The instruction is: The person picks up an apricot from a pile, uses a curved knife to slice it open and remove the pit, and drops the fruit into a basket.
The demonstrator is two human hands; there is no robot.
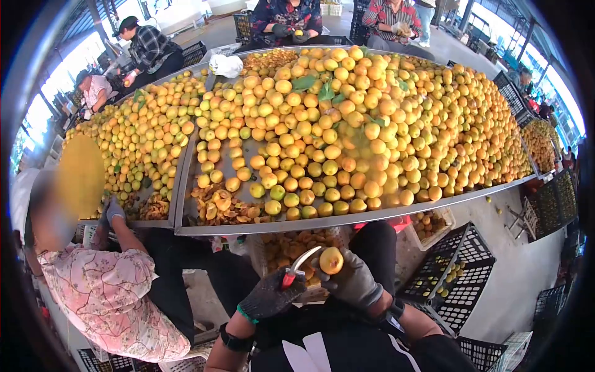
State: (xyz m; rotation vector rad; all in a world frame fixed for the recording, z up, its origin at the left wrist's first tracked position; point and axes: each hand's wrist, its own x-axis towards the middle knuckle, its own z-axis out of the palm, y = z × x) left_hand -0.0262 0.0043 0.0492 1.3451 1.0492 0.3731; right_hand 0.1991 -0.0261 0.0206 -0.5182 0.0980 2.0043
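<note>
In a dark grey glove, my left hand [271, 296] is closed round the red handle of a small knife [290, 278], whose curved pale blade points up and to the right. My right hand [352, 279], in a lighter grey glove, holds a yellow-orange fruit [331, 260] with a dark spot on it. The blade lies just left of the fruit; whether they touch I cannot tell. Below the hands' far side sits a crate of orange pieces [291, 248]. Beyond it a metal-edged table [347, 221] bears a big heap of similar fruits [297, 167].
A person in a pink patterned top [105, 291] sits close on my left. Black crates [455, 273] holding some fruit stand at the right, near a pale crate [441, 232]. Other people sit across the table. Cut pieces [226, 208] lie at its near edge.
</note>
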